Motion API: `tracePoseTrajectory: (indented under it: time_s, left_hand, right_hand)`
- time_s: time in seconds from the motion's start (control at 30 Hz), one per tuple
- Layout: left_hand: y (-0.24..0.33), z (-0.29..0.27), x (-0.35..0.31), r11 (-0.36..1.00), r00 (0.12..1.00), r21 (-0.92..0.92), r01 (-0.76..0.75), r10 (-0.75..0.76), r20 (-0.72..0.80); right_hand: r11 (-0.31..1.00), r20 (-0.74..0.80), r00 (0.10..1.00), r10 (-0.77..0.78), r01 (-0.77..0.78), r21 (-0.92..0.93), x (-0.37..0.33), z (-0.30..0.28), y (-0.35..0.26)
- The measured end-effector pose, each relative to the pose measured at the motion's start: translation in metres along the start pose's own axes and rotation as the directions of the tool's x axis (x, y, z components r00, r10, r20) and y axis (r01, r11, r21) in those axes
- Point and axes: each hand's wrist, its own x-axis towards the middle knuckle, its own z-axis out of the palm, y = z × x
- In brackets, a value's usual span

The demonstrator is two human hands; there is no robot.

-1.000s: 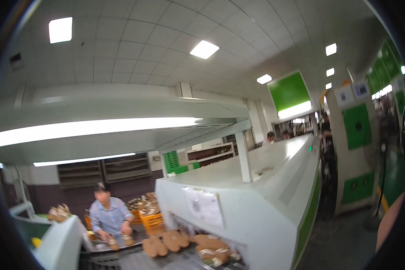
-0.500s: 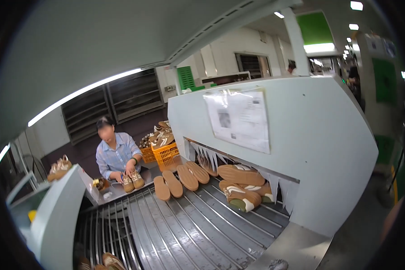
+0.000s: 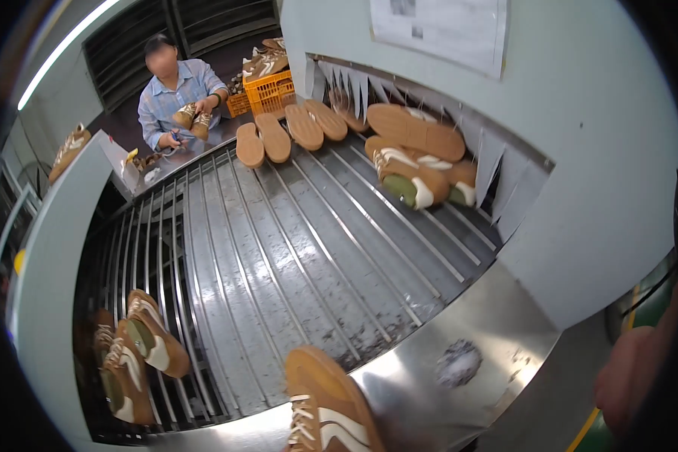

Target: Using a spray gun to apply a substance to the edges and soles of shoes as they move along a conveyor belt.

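A brown sneaker with white stripes and pale laces (image 3: 331,407) rises from the lower edge, toe upward, in front of the steel ledge. Its rear end is cut off, so whatever holds or supports it stays hidden. My left hand is out of sight. Bare skin at the right edge looks like my right hand (image 3: 625,377), beside the machine; it is blurred and its fingers cannot be made out. Several brown sneakers (image 3: 158,339) lie on the rollers at the left. Across the slatted conveyor (image 3: 279,248), more shoes rest soles up (image 3: 275,138), and others (image 3: 414,177) are heaped by the strip curtain.
Behind the conveyor a co-worker (image 3: 177,94) holds a pair of sneakers (image 3: 194,119). An orange crate (image 3: 270,94) piled with shoes stands beside them. The pale machine housing (image 3: 603,188) rises on the right, and a grey clump (image 3: 459,364) lies on the steel ledge (image 3: 505,361).
My view has tilted down, bringing more conveyor and ledge into sight. A sneaker has come in at the bottom. The co-worker has lifted the pair of sneakers off the worktable.
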Motion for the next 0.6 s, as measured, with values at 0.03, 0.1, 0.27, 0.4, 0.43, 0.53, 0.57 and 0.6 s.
tracePoseTrajectory:
  time_s: [0.03, 0.1, 0.27, 0.4, 0.43, 0.53, 0.57, 0.6]
  left_hand:
    - [0.002, -0.005, 0.000, 0.993, 0.994, 0.106, 0.043, -0.053, 0.097]
    - [0.030, -0.001, -0.001, 0.967, 0.998, 0.247, 0.055, -0.064, 0.029]
    - [0.101, 0.056, 0.014, 0.539, 0.931, 0.774, -0.334, 0.062, 0.359]
    - [0.121, 0.040, 0.013, -0.373, 0.631, 0.557, -0.742, -0.106, 0.769]
    - [0.119, 0.034, 0.013, -0.475, 0.542, 0.396, -0.786, -0.222, 0.810]
    - [0.114, 0.004, 0.021, -0.483, 0.497, 0.391, -0.784, -0.109, 0.861]
    - [0.113, 0.002, 0.023, -0.476, 0.498, 0.388, -0.789, -0.127, 0.858]
    - [0.112, 0.001, 0.022, -0.469, 0.495, 0.392, -0.792, -0.115, 0.861]
  right_hand:
    - [1.000, 0.009, 1.000, 0.023, -0.023, 0.011, 0.001, -0.001, -0.003]
    - [0.997, 0.049, 0.996, 0.079, -0.079, 0.010, 0.004, -0.008, -0.011]
    - [0.958, -0.502, 0.861, 0.080, 0.072, 0.277, -0.017, -0.036, 0.027]
    - [0.995, -0.540, 0.837, 0.092, -0.063, 0.071, 0.041, -0.042, 0.052]
    - [0.988, -0.483, 0.865, 0.136, -0.079, 0.135, 0.041, -0.044, 0.058]
    - [0.956, -0.330, 0.914, 0.236, -0.158, 0.248, 0.045, -0.046, 0.019]
    - [0.937, -0.237, 0.940, 0.247, -0.169, 0.307, 0.052, -0.041, 0.006]
    - [0.904, -0.125, 0.957, 0.262, -0.198, 0.379, 0.056, -0.033, -0.006]
